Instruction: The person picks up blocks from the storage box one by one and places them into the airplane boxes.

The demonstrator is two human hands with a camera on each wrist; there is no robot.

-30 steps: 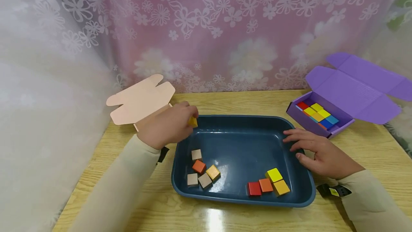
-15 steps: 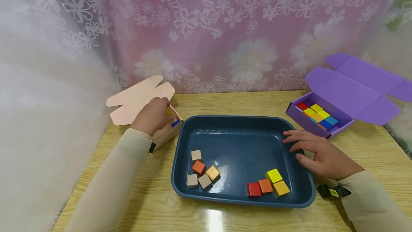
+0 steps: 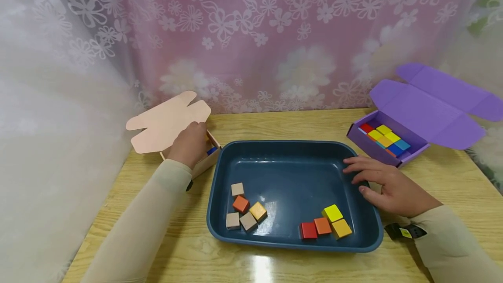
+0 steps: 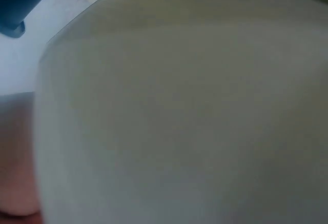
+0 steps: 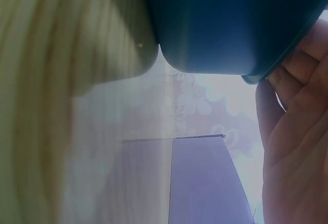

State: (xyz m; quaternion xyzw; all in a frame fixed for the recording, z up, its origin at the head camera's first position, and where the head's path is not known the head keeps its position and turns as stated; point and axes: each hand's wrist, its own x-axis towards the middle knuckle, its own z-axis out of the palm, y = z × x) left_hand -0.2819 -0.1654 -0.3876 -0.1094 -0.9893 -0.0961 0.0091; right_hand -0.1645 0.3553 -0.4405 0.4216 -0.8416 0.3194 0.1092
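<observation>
My left hand [image 3: 189, 144] reaches down into the open beige cardboard box [image 3: 203, 168] at the left in the head view. A sliver of a yellow wooden cube [image 3: 207, 138] shows at its fingertips; the fingers mostly hide it. Beside it a blue cube [image 3: 211, 150] lies in the box. A sleeve fills most of the left wrist view. My right hand [image 3: 383, 183] rests over the right rim of the dark blue tray [image 3: 291, 143], fingers loosely spread; the right wrist view shows the fingers [image 5: 294, 75] at the rim.
At the tray's left lie several plain wood cubes [image 3: 237, 189] and an orange cube [image 3: 241, 204]. Towards its right are a red cube [image 3: 308, 230], another orange cube [image 3: 322, 226] and two yellow cubes [image 3: 332, 213]. An open purple box [image 3: 365, 142] with several coloured cubes stands back right.
My left hand has gone from the tray's upper left corner to the beige box with the yellow cube, then lower into the box. The right hand stays on the rim.
</observation>
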